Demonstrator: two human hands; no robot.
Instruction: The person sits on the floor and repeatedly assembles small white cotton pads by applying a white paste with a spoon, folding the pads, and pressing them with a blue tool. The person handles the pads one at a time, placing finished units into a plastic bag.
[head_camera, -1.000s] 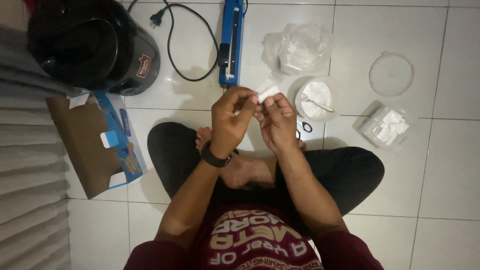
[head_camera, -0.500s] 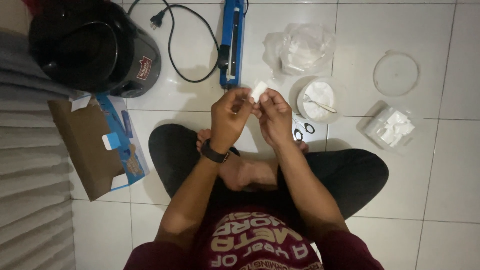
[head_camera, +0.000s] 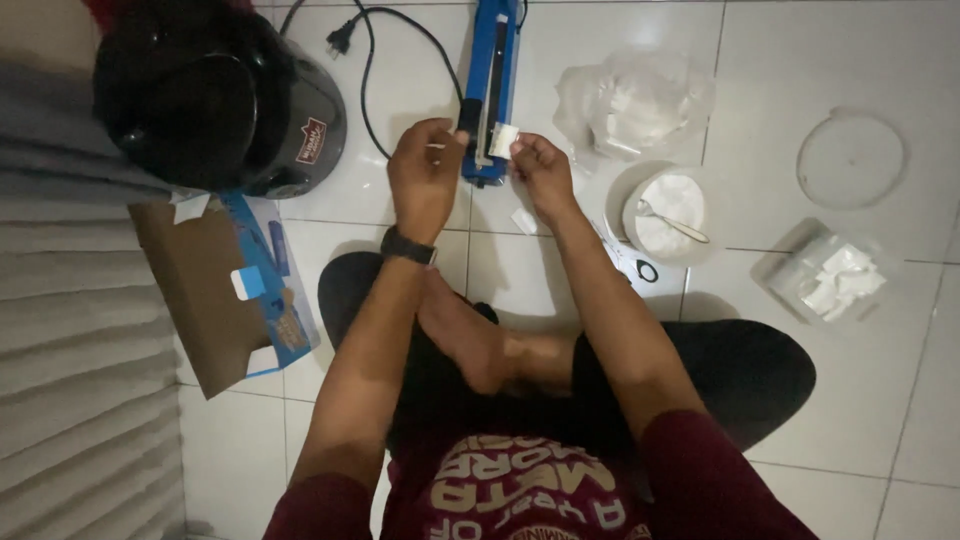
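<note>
Your right hand (head_camera: 540, 170) pinches the small white packet (head_camera: 503, 139) at the blue sealer (head_camera: 490, 90); keep its edge flat while your left hand (head_camera: 425, 170), fingers curled, grips the sealer's end.

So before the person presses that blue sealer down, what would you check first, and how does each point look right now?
1. Small white packet held at the blue sealer: ok, the right hand pinches it beside the bar.
2. Left hand on the sealer's near end: ok.
3. Packet edge lying straight across the sealing strip: cannot tell, too small.
4. Sealer plugged in: not ok, the black plug lies loose on the white tiled floor.
5. Fingers clear of the bar: cannot tell.
6. Bowl of white powder with spoon upright, apart from the hands: ok.
</note>
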